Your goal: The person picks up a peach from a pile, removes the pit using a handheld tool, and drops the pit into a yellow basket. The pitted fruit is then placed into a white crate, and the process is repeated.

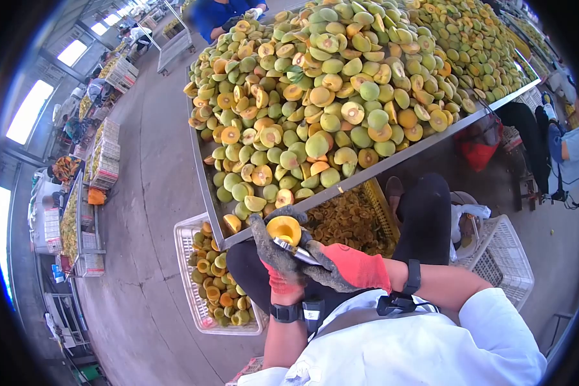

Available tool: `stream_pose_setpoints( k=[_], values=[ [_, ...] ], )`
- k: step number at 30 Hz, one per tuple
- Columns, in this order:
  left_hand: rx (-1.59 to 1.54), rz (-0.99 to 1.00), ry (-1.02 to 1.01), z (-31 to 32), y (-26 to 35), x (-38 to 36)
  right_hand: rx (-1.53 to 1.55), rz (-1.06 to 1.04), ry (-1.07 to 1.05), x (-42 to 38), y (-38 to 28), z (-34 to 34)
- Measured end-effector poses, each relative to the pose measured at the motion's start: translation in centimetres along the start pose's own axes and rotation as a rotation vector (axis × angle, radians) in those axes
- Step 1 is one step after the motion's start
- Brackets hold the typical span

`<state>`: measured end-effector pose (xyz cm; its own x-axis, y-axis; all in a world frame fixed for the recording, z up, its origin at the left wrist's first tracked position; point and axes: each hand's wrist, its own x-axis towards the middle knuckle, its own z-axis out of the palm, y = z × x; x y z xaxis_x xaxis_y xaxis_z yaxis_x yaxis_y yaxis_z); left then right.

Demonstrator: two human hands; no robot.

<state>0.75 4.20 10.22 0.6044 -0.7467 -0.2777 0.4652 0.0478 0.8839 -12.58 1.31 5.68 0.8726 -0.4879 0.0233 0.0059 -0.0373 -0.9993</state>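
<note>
My left hand (271, 252), in a grey and red work glove, cups a peach half (284, 229) with its hollowed yellow flesh facing up. In my right hand (347, 266), gloved the same way, is a slim metal pitting tool (297, 251), its end against the near rim of the fruit. The right fingers are wrapped round its handle; its tip is partly hidden. Just beyond both hands, a metal-edged table (206, 204) bears a large heap of green-skinned peach halves (315, 122), many with pits showing.
Left of my legs stands a white crate (185, 283) of hollowed halves. Under the table edge, a yellow crate (381, 204) holds brownish scraps. A white basket (505, 257) is at right. Across the table, a person in blue (215, 16) reaches toward the heap; others sit farther off.
</note>
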Motion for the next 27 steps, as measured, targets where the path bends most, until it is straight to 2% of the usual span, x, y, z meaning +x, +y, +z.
stream_pose_setpoints(
  k=[1,2,4,5,6,7,8,9,10,12,14,16,18,19,21,22,23,24,25,26,27],
  values=[
    [-0.158,-0.102,-0.067,-0.2,0.1,0.0,0.026,-0.015,0.002,0.0,-0.4,-0.2],
    [-0.158,-0.101,-0.067,-0.7,0.2,0.4,0.025,-0.016,0.001,-0.3,-0.6,-0.2],
    [-0.594,-0.233,-0.094,-2.4,-0.5,2.0,0.881,0.64,0.048,-1.2,-0.8,-0.5],
    [-0.497,-0.037,-0.103,-3.0,-1.2,2.9,0.877,0.642,0.041,-1.7,-0.2,-1.0],
    [-0.499,-0.034,-0.1,-3.6,-1.7,3.1,0.237,0.421,0.073,-2.2,0.8,-1.6],
    [-0.389,0.102,-0.088,-3.0,-1.3,3.0,-0.393,0.177,0.102,-2.3,0.8,-1.8],
    [-0.277,0.236,-0.077,-2.7,-1.2,2.9,-0.393,0.179,0.104,-2.4,0.7,-2.0],
    [0.219,0.493,-0.133,-3.2,-1.4,3.1,-0.268,0.168,0.11,-2.5,0.5,-2.3],
    [0.219,0.487,-0.137,-3.4,-1.4,3.1,-0.144,0.158,0.118,-2.5,0.1,-2.5],
    [-0.016,0.273,-0.185,-3.7,-1.4,3.0,-0.021,0.1,0.12,-1.8,-1.0,-2.4],
    [-0.064,0.219,-0.163,-3.2,-1.0,2.3,0.328,0.39,0.223,-0.9,-4.6,-2.1],
    [-0.109,0.161,-0.138,-2.9,-0.9,1.7,0.362,0.427,0.233,-0.4,-5.4,-2.1],
    [0.569,0.387,-0.095,-2.7,-1.2,1.4,0.396,0.466,0.245,-0.2,-5.2,-1.7],
    [0.569,0.385,-0.096,-2.9,-1.3,1.4,0.487,0.45,0.263,-0.2,-4.6,-1.2],
    [-0.234,0.047,-0.176,-2.4,-1.1,1.5,0.571,0.429,0.287,-0.2,-3.4,-1.1],
    [-0.236,0.043,-0.183,-1.9,-1.3,1.1,0.741,0.375,0.243,-0.4,-2.8,-1.2],
    [-0.378,-0.004,-0.245,-1.2,-1.5,0.5,0.909,0.315,0.198,-0.5,-2.3,-1.4],
    [-0.518,-0.054,-0.303,-0.5,-1.4,0.0,0.909,0.313,0.208,-0.5,-2.1,-1.6],
    [-0.346,-0.035,-0.325,-0.5,-1.5,-0.3,0.867,0.341,0.269,-0.1,-2.2,-1.8],
    [-0.345,-0.042,-0.332,-0.4,-1.3,-0.3,0.825,0.37,0.329,0.3,-2.4,-2.3],
    [-0.186,-0.118,-0.358,-0.7,-0.9,-0.3,0.764,0.343,0.329,0.3,-2.8,-3.1]
  ],
)
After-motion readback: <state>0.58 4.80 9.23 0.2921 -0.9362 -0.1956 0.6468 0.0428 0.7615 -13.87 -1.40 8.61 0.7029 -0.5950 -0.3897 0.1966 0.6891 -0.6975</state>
